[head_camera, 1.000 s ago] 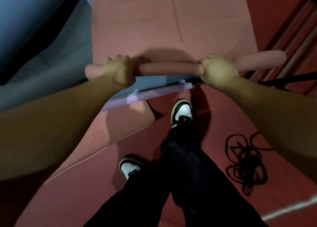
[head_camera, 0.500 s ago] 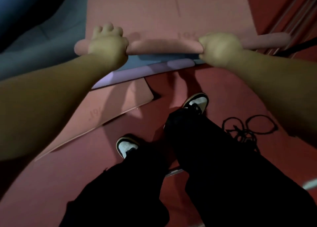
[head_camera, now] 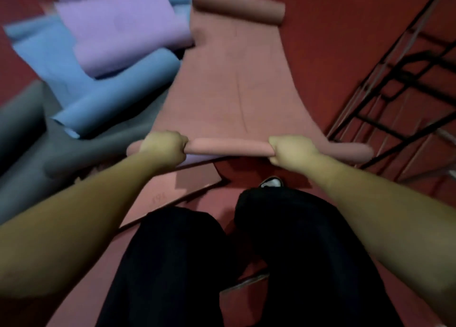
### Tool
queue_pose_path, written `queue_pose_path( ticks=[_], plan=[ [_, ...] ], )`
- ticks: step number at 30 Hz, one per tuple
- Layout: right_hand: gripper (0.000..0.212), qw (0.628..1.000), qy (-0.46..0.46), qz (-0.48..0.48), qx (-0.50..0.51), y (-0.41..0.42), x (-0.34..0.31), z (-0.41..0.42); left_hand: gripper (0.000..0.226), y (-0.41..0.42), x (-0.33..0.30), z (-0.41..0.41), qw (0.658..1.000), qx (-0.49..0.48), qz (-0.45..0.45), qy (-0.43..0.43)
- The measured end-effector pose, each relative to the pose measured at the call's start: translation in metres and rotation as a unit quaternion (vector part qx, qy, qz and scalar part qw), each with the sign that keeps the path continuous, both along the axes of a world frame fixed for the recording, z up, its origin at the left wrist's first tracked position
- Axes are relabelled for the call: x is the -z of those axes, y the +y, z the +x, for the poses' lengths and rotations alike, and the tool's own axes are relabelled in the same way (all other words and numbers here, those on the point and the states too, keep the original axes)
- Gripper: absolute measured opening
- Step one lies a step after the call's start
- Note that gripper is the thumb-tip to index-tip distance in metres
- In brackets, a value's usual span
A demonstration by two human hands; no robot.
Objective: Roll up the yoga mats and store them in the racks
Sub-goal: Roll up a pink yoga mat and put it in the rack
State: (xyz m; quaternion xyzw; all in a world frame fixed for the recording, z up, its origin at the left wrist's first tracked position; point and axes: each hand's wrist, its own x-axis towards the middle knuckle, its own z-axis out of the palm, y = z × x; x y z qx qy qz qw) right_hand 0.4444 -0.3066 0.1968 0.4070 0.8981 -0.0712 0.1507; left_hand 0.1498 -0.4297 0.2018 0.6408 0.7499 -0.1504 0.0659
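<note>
A pink yoga mat [head_camera: 232, 85] lies stretched away from me on the red floor, its near end wound into a thin roll [head_camera: 227, 147]. My left hand [head_camera: 164, 147] grips the roll near its left end. My right hand [head_camera: 292, 151] grips it right of centre, and the roll's right end sticks out past that hand. The mat's far end curls up into a loose roll [head_camera: 240, 4].
Purple [head_camera: 118, 28], blue [head_camera: 98, 99] and grey [head_camera: 37, 149] mats lie piled at the left. Another flat pink mat [head_camera: 170, 193] lies under my arms. A black metal rack [head_camera: 394, 85] stands at the right. My dark trouser legs and a shoe [head_camera: 271, 182] are below.
The view has tilted up and pulled back, bringing the far mats and the rack into sight. Both hands keep their grip on the roll, and my left hand's fingers have curled closed.
</note>
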Motion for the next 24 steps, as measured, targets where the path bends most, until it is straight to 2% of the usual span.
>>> queue_pose_path(
  ticks=[5,11,16,18,19,22,24],
  plan=[
    [0.054,1.0,0.025,-0.017,-0.006,-0.045,-0.043,0.031,0.012,-0.042,-0.051,0.03,1.0,0.018,-0.018,-0.017],
    [0.039,0.994,0.104,-0.016,0.026,-0.09,-0.087,0.064,0.016,-0.087,-0.095,0.063,1.0,0.026,-0.016,-0.006],
    [0.04,0.991,0.133,-0.015,0.031,-0.115,-0.107,0.072,0.01,-0.11,-0.124,0.064,0.999,0.038,-0.006,0.034],
    [0.042,0.987,0.153,-0.03,0.032,-0.122,-0.112,0.073,0.023,-0.119,-0.127,0.059,0.998,0.043,-0.021,0.049],
    [0.043,0.985,0.161,-0.046,0.032,-0.125,-0.112,0.072,0.039,-0.123,-0.129,0.057,0.998,0.036,-0.037,0.043],
    [0.053,0.978,0.158,-0.125,0.057,-0.136,-0.105,0.069,0.084,-0.137,-0.12,0.057,0.989,-0.055,-0.087,-0.105],
    [0.056,0.972,0.136,-0.176,0.081,-0.14,-0.096,0.067,0.095,-0.139,-0.107,0.063,0.979,-0.093,-0.116,-0.142]
  ],
)
